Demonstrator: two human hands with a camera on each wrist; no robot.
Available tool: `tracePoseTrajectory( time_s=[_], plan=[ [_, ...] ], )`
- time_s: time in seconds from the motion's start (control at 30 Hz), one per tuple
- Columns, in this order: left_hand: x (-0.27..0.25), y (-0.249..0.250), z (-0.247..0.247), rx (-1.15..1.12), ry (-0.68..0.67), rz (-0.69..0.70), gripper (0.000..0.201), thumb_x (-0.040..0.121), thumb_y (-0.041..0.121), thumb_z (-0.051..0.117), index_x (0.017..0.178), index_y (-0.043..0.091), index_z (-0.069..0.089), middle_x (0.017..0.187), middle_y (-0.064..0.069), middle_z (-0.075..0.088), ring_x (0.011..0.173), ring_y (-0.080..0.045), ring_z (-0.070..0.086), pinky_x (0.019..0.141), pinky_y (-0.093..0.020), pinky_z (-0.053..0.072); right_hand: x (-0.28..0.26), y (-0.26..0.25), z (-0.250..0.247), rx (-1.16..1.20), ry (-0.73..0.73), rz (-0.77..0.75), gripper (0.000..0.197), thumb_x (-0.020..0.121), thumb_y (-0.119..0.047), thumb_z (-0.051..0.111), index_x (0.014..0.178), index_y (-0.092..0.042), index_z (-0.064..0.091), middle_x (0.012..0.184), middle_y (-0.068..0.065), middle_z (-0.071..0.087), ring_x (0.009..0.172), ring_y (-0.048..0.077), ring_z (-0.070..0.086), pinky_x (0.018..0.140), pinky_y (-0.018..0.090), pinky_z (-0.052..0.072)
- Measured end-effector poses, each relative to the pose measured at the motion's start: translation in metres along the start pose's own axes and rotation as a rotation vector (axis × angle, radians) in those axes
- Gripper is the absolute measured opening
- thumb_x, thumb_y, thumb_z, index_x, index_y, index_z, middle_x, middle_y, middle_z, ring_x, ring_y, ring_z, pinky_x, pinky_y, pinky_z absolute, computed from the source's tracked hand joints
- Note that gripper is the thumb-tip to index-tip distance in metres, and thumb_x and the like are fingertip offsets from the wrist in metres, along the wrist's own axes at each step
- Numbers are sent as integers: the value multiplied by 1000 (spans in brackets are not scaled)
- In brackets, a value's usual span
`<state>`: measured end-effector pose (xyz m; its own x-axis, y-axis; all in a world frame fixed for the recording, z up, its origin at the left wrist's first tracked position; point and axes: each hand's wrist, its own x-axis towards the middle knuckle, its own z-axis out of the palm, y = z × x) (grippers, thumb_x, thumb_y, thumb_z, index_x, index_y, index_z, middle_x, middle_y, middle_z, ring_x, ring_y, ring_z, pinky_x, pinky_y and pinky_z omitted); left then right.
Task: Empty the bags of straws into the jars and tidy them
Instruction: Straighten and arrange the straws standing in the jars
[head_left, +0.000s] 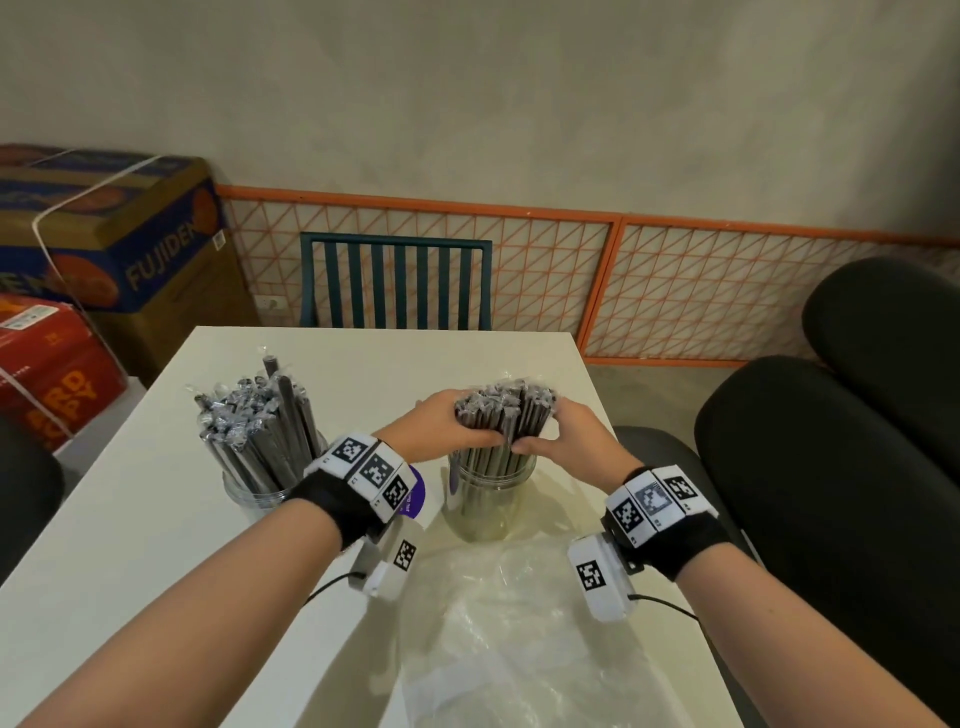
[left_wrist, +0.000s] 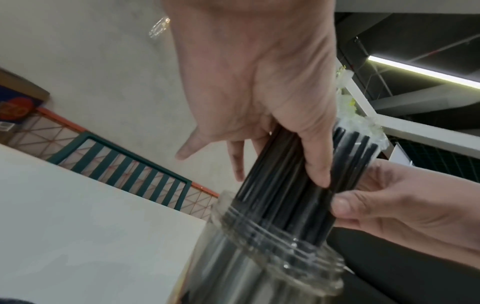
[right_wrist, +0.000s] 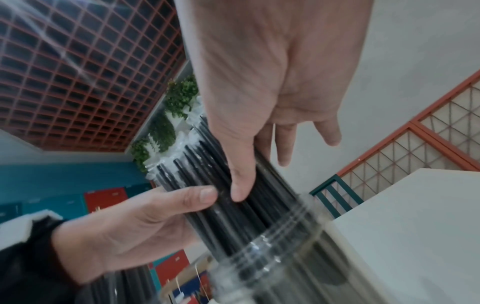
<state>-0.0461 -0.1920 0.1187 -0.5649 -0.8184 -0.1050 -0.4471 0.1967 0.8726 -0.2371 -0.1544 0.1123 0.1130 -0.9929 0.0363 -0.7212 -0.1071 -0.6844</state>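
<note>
A bundle of black wrapped straws stands upright in a clear jar at mid table. My left hand clasps the bundle from the left, thumb in front. My right hand clasps it from the right. In the left wrist view my left thumb presses the straws above the jar's threaded rim, while some fingers stay straight. The right wrist view shows my right thumb on the straws beside the other hand's thumb. A second jar on the left holds more straws.
An empty clear plastic bag lies on the white table in front of the jar. A purple lid lies between the jars. A green chair stands behind the table, black padded seats on the right, cardboard boxes on the left.
</note>
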Motion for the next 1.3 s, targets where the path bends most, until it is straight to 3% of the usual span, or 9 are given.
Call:
tracePoseTrajectory(
  time_s=[0.13,0.27,0.4,0.53,0.83,0.93,1.1,1.2,1.3],
  plan=[
    [1,-11,2,70,-106,-93,67,65,29,83,125,18,55,120,-5,64,114,-20,59,102,-43,46,-2,4,5,-29,-84,22,68,73,-18,78,133,-15,45,132,2,56,124,17,48,90,16,32],
    [6,-32,7,71,-40,-146,104,42,62,83,132,38,38,132,-2,49,126,-21,45,106,-47,41,-4,6,6,17,-102,50,73,71,-18,80,134,-13,43,134,4,54,125,17,47,94,19,33],
    [0,-24,4,111,-44,-129,110,47,59,80,140,29,30,141,2,41,133,-20,35,110,-48,34,-6,7,3,48,-134,47,79,71,-19,80,137,-17,37,138,1,51,128,17,44,105,28,35],
    [-7,-15,2,139,-50,-106,94,65,40,82,142,25,30,145,2,35,135,-22,30,113,-48,28,-7,9,-1,63,-142,39,81,70,-17,81,137,-17,35,139,1,49,130,18,44,109,39,35],
    [-15,-16,7,73,-22,-66,95,66,35,83,143,25,28,145,0,38,133,-17,35,113,-38,27,-18,7,-5,55,-153,55,89,74,-12,77,144,-15,23,149,3,36,139,18,32,114,30,26],
    [-26,-23,8,76,16,-112,118,53,59,80,147,29,16,153,0,27,141,-21,25,116,-48,22,-27,7,-4,-28,-154,193,89,78,-14,73,147,-11,16,149,7,36,138,22,34,108,30,30],
    [-63,-35,14,72,54,-232,103,77,42,71,150,22,1,155,-5,20,142,-24,23,115,-42,25,-51,10,8,-298,-343,404,55,87,-31,63,133,-9,44,136,10,50,122,25,49,97,32,39],
    [-95,-52,13,66,-73,-312,94,81,48,64,150,27,3,153,-2,27,137,-22,33,114,-41,30,-62,-10,24,-355,-502,325,38,88,-35,59,119,-12,58,126,5,55,107,21,54,87,26,40],
    [-128,-58,-8,110,-213,-402,81,84,49,60,148,23,17,147,-1,36,130,-17,42,109,-33,36,-61,-51,37,-385,-513,139,32,93,-24,51,114,0,58,104,6,57,91,21,50,65,11,36]
  ],
)
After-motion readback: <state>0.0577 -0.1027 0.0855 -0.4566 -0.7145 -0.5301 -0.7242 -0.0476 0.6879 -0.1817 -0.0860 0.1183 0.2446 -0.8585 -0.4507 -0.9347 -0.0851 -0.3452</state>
